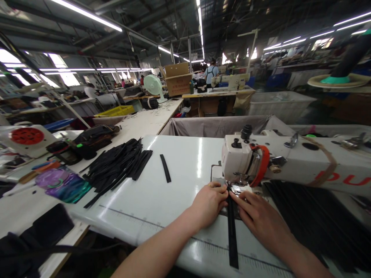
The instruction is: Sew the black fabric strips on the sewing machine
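Note:
A black fabric strip (232, 235) runs from under the needle area of a white sewing machine (290, 158) down to the table's front edge. My left hand (210, 202) is closed, thumb and index finger pinching the strip's far end close to the presser foot. On the strip's other side, my right hand (257, 212) presses its index finger against the same end, the remaining fingers curled beneath. The fingertips partly hide the strip's tip. A short loose black strip (165, 168) lies apart on the table to the left.
A heap of black strips (118, 162) covers the table's left part; more dark strips (319, 224) lie right, below the machine arm. Left stand a purple-teal pouch (62, 181) and another machine (24, 141). Behind are a cloth-lined bin (203, 126), a fan (153, 85) and a person (211, 73).

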Tool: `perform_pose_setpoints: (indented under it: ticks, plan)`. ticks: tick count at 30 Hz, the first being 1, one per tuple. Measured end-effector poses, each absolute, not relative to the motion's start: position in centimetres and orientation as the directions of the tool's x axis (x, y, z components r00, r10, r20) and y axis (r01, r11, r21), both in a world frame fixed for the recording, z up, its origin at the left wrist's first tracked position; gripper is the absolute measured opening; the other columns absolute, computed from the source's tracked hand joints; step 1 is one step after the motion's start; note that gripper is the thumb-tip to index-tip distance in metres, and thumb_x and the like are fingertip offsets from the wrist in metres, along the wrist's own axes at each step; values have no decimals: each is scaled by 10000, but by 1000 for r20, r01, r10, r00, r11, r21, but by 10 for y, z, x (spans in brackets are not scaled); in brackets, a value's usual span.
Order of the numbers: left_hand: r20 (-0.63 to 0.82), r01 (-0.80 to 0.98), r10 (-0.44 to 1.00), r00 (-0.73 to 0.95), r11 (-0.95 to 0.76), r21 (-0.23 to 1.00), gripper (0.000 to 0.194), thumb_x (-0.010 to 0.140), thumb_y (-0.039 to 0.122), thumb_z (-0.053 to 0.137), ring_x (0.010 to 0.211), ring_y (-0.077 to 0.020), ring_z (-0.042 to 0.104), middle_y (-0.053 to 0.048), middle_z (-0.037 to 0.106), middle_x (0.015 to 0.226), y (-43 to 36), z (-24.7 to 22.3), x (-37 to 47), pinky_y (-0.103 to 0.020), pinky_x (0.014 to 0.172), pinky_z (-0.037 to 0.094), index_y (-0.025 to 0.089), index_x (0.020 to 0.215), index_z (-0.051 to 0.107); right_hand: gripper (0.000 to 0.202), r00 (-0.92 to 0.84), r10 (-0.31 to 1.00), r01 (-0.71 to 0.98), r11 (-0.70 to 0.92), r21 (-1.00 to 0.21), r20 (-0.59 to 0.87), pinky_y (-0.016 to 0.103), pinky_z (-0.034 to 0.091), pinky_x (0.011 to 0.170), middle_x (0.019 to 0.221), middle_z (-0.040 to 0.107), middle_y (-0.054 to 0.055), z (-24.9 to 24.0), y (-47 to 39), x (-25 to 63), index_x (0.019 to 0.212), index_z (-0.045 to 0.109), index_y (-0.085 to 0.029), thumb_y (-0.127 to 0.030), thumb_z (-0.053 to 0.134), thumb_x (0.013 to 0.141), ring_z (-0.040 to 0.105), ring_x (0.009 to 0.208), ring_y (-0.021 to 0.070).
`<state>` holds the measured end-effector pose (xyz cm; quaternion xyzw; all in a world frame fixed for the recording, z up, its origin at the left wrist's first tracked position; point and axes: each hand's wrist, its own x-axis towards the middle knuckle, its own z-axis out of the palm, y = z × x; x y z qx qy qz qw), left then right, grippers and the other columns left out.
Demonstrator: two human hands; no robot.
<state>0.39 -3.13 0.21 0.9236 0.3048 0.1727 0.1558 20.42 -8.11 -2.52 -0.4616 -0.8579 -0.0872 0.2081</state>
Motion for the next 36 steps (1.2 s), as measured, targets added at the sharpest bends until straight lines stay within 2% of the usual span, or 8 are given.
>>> perform_pose_setpoints:
  ticks: [13, 17, 30, 36]
  plan:
    - [194, 555, 689, 699, -693, 460, 125, 910, 132, 539, 1139, -228, 563, -100, 655, 1189, -38, 1, 9, -363, 1089, 408, 126, 974, 646, 352, -482, 754, 835, 550, -28, 446, 403, 551, 746, 1010, 646, 112, -28, -81, 204, 1235, 603, -147, -190, 430, 932, 614, 864, 243]
    - [198, 557, 705, 681, -674, 486, 166, 917, 134, 511, 1190, -236, 528, -95, 644, 1204, -39, -3, 9, -390, 1075, 423, 159, 988, 658, 364, -492, 761, 835, 551, -21, 423, 411, 550, 751, 1011, 641, 106, -29, -81, 204, 1263, 580, -151, -187, 448, 926, 604, 863, 245]
    - [179, 583, 702, 690, -685, 438, 159, 916, 119, 515, 1138, -219, 544, -85, 655, 1157, -40, 2, 11, -352, 1067, 430, 137, 997, 651, 373, -496, 753, 832, 554, -12, 432, 424, 557, 735, 997, 637, 99, -28, -81, 204, 1270, 567, -157, -165, 458, 913, 607, 857, 251]
    - [211, 550, 707, 676, -673, 494, 170, 927, 132, 476, 1130, -224, 541, -93, 651, 1071, -39, -4, 15, -373, 1069, 427, 158, 959, 640, 325, -482, 743, 830, 557, -29, 464, 405, 551, 739, 946, 647, 89, -24, -83, 204, 1209, 590, -162, -162, 445, 918, 623, 836, 240]
